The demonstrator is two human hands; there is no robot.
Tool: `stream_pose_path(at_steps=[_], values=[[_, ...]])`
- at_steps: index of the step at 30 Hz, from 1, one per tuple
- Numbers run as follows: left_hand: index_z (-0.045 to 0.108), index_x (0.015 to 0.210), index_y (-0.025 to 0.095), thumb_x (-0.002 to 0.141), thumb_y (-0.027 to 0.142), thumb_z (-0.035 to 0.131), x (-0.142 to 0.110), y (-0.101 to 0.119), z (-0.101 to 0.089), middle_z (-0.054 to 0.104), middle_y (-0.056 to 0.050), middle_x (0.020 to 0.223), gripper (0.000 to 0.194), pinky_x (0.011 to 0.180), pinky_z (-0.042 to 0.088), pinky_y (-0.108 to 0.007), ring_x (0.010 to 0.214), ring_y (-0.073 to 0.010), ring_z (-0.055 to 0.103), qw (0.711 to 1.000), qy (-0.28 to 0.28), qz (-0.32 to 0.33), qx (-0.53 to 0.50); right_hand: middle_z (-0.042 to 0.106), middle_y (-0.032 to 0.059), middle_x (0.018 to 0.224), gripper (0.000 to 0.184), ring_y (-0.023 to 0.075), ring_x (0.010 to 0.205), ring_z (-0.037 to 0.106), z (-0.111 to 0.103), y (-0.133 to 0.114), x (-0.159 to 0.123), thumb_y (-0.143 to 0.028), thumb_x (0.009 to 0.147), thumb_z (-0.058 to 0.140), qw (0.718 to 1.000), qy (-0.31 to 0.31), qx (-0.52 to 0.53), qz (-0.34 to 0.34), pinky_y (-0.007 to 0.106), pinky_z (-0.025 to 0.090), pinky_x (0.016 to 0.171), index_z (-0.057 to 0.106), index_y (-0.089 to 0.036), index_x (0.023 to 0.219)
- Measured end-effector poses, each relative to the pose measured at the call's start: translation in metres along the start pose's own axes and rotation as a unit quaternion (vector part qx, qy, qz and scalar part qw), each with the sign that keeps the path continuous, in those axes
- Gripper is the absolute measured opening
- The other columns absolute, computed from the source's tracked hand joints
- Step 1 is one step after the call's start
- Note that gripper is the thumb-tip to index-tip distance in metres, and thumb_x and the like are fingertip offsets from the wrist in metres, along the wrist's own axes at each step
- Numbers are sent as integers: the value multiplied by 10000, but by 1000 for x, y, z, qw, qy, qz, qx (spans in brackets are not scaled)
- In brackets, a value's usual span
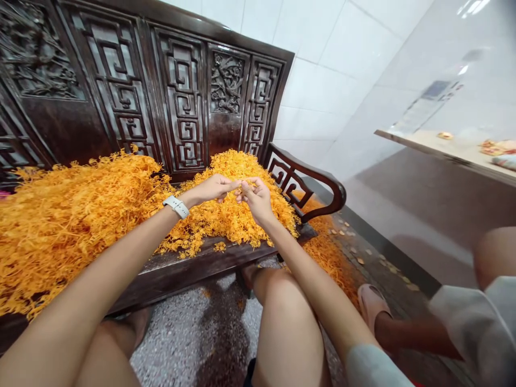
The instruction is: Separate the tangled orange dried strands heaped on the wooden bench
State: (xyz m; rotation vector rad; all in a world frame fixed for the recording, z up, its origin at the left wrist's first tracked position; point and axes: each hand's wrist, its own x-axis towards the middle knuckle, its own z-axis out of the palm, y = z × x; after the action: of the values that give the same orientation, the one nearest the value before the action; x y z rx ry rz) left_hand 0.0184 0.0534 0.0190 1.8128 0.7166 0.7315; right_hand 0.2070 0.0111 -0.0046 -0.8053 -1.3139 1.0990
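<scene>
Orange strands [229, 226] beneath left hand [213, 188] and right hand [258, 201] — fingertips [240, 185] meeting.

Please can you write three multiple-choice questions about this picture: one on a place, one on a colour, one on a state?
1. Where lies the orange strand heap? A) in a basket B) on the wooden bench seat C) on the shelf
2. What colour is the watch? A) black B) red C) white
3. How are the left hand and right hand? A) gloved B) bare, fingertips close together C) far apart

1 B: strands cover the seat.
2 C: the band shows white.
3 B: no gloves, fingertips together above the heap.
</scene>
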Motion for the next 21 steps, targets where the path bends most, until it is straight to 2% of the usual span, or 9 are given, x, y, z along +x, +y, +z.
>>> stream_pose_path(at_steps=[4,8,12,14,15,17,18,19,21], values=[[409,570,234,915,749,715,-3,-5,-12,367,49,517,691,520,264,-292,477,-98,324,995,18,43,82,532,-63,626,463,115,511,435,5,-4,-1,-670,899,795,999,4,-25,-22,279,325,516,559,-276,957],[310,574,241,903,752,695,-4,-3,-21,252,68,570,720,553,162,-310,537,-99,211,984,23,106,145,437,-46,655,489,132,587,384,15,-14,-8,-682,956,727,983,-38,-136,-120,303,318,571,522,-260,818],[301,574,239,935,659,648,4,5,-20,264,52,579,654,580,175,-321,566,-113,230,966,40,164,196,415,-43,647,345,135,579,346,19,-36,-22,-462,1070,627,939,-30,-277,-203,313,285,584,533,-248,816],[310,578,236,962,559,619,5,6,-27,303,41,572,590,592,192,-323,564,-118,249,957,101,165,214,463,-40,645,245,134,559,382,26,-54,-37,-296,1070,578,919,-59,-309,-239,308,318,573,537,-249,832],[309,577,236,971,522,605,3,4,-34,316,36,567,570,595,197,-325,559,-120,257,952,151,152,219,533,-28,676,200,138,582,456,31,-64,-46,-215,1046,561,906,-109,-312,-263,305,374,590,555,-248,849],[288,572,244,992,521,576,-6,-4,-54,306,32,551,580,595,199,-331,544,-125,257,935,261,100,219,711,20,858,183,162,781,654,47,-81,-68,-84,980,542,860,-286,-294,-303,308,515,734,627,-237,929],[277,573,248,993,551,576,-12,-10,-64,273,38,547,598,595,204,-334,535,-125,246,937,266,70,216,752,28,932,237,159,873,699,55,-88,-78,-40,972,520,831,-391,-261,-295,298,550,811,663,-229,984],[275,598,249,1013,577,546,-18,-16,-75,257,41,558,594,600,218,-335,537,-127,236,945,241,48,215,775,40,986,254,151,922,718,62,-93,-87,-35,999,510,805,-472,-238,-270,285,564,857,687,-213,1038],[319,623,240,1016,595,529,-29,-25,-89,304,30,591,570,616,231,-331,568,-137,280,946,226,43,226,797,69,1050,179,146,971,738,68,-104,-96,-123,1083,550,790,-542,-204,-201,274,579,895,719,-175,1116]])
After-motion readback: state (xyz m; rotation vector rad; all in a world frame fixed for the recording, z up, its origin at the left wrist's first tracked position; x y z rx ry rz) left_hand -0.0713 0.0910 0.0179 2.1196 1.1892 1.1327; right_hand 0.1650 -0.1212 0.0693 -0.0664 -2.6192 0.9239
